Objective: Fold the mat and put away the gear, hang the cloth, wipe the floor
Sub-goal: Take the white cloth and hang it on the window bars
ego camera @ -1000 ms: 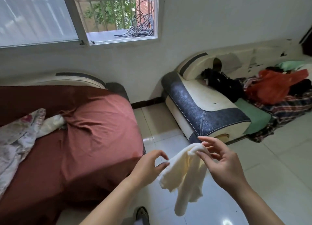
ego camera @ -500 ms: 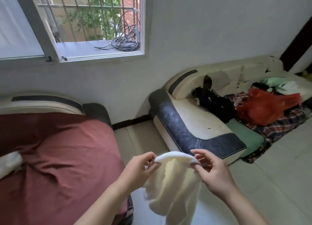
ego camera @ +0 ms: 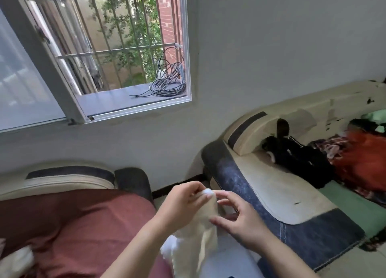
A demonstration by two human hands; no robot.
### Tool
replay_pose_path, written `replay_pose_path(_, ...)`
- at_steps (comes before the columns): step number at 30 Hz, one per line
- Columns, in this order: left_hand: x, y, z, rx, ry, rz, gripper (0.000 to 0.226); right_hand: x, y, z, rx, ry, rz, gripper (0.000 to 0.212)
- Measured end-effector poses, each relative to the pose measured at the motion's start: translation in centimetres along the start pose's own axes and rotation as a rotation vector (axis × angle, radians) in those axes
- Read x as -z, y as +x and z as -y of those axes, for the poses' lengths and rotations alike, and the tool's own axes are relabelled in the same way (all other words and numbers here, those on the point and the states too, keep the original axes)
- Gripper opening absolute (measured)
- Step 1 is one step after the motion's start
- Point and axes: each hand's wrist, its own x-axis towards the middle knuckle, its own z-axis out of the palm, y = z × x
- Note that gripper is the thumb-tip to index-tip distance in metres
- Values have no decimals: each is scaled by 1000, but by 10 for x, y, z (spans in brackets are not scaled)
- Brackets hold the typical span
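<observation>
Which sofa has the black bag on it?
The uncovered cream sofa at right, black bag on its seat; the left sofa wears a rust-red cover.

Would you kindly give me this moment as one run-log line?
step: hang cloth, not done | left hand: pinches cloth top | right hand: at cloth, grip unclear | cloth: hangs below hands

Head-worn view; forward-down, near hands [ego camera: 211, 213]
</observation>
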Motion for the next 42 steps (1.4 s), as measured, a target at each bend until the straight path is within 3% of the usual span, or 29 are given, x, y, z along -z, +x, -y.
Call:
replay_pose_path(2, 6, 31, 9, 19, 3, -46, 17, 5, 43, -2, 29, 11, 18, 49)
replay_pose_path(6, 21, 93, 25, 85, -46, -127, 10, 21, 132, -1, 114, 53, 66, 15)
replay_pose_path(9, 33, 129, 36, 138, -140, -214, 11, 37, 190, 8, 176, 45, 139, 12)
replay_pose_path(13, 50, 158, 56, 216, -257, -284, 30, 55, 260, 24, 244, 36, 184, 10)
replay_pose_path(16, 57, 169, 68, 254, -265, -299, 9, 59, 302, 36, 285, 31, 197, 10)
replay_pose_path(19, 69, 185, 81, 251, -202, -339, 22, 58, 343, 44, 319, 25, 193, 9)
replay_pose_path(22, 95, 208, 94, 264, -174, -419, 7, 55, 387, 43, 328, 6, 167, 8)
replay_pose_path(29, 171, 308, 115, 165, -262, -566, 27, 43, 499, 46, 341, -54, 118, 19)
replay_pose_path(32, 204, 355, 134, 111, -209, -582, 25, 35, 543, 58, 374, -89, 100, 20)
replay_pose_path(36, 245, 409, 161, 49, 1, -532, 11, 12, 592, 83, 411, -11, 123, 47)
replay_pose_path(42, 287, 470, 192, 15, -38, -518, 10, -37, 654, 102, 476, 80, 159, 36)
